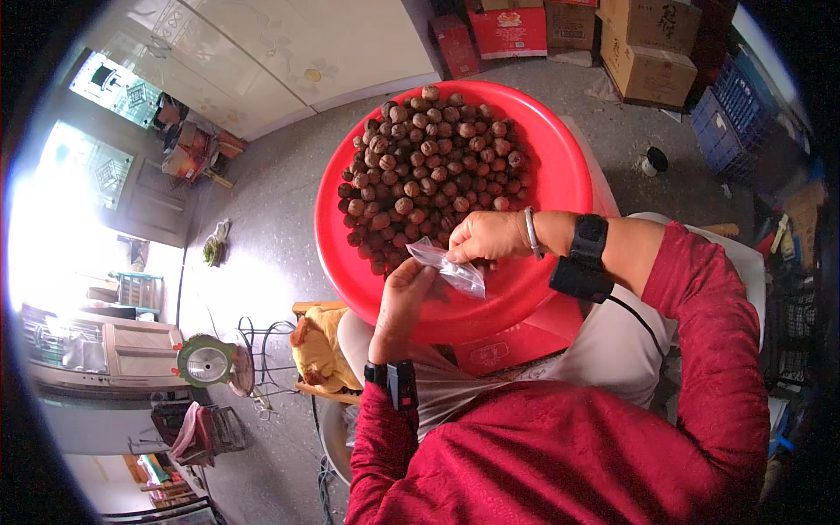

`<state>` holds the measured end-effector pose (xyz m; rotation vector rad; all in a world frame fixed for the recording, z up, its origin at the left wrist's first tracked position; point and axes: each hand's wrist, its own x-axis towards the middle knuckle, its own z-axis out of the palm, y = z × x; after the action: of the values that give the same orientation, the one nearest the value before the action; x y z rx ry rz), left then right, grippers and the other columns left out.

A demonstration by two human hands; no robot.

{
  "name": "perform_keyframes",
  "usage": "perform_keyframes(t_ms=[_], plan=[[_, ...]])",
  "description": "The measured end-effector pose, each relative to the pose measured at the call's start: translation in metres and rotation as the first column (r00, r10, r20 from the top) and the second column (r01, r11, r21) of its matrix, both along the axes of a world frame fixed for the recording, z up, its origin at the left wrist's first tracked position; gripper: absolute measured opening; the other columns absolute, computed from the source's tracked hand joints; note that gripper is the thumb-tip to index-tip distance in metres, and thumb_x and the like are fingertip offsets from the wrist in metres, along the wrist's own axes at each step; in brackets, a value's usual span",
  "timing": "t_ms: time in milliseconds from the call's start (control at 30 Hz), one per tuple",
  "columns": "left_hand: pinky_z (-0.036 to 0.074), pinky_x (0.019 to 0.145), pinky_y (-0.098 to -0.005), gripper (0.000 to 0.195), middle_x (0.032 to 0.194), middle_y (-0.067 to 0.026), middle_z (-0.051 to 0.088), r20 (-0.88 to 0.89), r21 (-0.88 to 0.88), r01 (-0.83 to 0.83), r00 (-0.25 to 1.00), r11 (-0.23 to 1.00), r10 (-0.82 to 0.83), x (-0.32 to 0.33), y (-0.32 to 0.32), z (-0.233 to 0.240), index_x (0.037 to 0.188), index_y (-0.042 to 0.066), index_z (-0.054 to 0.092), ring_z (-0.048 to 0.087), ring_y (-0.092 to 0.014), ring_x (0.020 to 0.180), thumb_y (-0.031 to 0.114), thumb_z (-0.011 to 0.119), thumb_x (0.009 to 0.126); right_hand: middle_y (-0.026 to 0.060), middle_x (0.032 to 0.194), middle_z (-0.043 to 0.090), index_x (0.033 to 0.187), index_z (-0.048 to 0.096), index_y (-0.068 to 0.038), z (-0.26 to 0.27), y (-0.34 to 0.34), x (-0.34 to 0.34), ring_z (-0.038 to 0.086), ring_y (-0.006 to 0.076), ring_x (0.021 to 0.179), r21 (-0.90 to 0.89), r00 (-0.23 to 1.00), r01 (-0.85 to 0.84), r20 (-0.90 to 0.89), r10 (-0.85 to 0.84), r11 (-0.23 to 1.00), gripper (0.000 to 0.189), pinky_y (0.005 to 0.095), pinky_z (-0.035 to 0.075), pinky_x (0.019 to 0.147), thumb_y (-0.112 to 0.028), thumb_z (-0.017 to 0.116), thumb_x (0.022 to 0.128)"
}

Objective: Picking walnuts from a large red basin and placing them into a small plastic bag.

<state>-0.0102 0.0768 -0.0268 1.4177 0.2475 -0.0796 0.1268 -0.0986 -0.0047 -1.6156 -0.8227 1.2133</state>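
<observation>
Between my two hands is a small clear plastic bag (467, 278), held over the near side of a large red plastic basin (558, 151). My left hand (405, 296) pinches the bag's left end between thumb and fingers. On the opposite side, my right hand (489, 237) grips the bag's upper edge with thumb and forefinger. The bag looks flat, and whether anything is inside cannot be told. A heap of whole walnuts (426, 157) fills much of the basin, just beyond my hands, which partly cover the nearest ones.
A red box (518, 344) is under the basin, between my knees. A yellow cloth (321, 348) lies on a wooden seat to the left, by looped black cables (262, 354). Cardboard boxes (656, 65) and blue crates (718, 128) stand at the back right. A cup (653, 162) is on the floor.
</observation>
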Motion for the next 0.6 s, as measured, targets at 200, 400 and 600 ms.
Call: perform_keyframes(t_ms=[200,400,600], plan=[[0.052,0.072,-0.0271,0.022,0.095,-0.0046,0.066,-0.007,-0.020,0.042,0.999,0.999,-0.042,-0.001,0.004,0.000,0.112,-0.001,0.059,0.062,-0.012,0.078,0.010,0.048,0.098,0.0012,0.073,0.065,0.087,0.067,-0.004,0.009,-0.004,0.004,0.058,0.0080,0.060,-0.014,0.992,0.117,0.049,-0.117,0.993,0.018,0.0241,0.045,0.051,-0.021,0.064,0.084],[0.049,0.082,-0.0280,0.035,0.106,-0.0053,0.061,0.062,-0.044,0.127,0.990,0.991,-0.124,-0.004,-0.002,0.006,0.121,-0.001,0.053,0.059,-0.012,0.093,0.025,0.055,0.097,0.0119,0.078,0.069,0.089,0.068,0.001,-0.010,0.009,-0.012,0.064,0.0186,0.070,-0.050,0.948,0.075,0.314,-0.055,0.996,0.027,0.0327,0.051,0.064,-0.019,0.069,0.070],[0.051,0.071,-0.0278,0.022,0.090,-0.0057,0.064,0.014,0.191,0.102,0.994,0.976,-0.107,0.002,-0.004,-0.006,0.110,-0.001,0.055,0.062,-0.014,0.081,0.015,0.054,0.095,0.0079,0.068,0.064,0.082,0.062,0.000,-0.023,0.016,-0.021,0.062,0.0166,0.061,0.050,0.934,0.079,0.346,-0.091,0.996,0.017,0.0307,0.050,0.054,-0.016,0.065,0.075]])
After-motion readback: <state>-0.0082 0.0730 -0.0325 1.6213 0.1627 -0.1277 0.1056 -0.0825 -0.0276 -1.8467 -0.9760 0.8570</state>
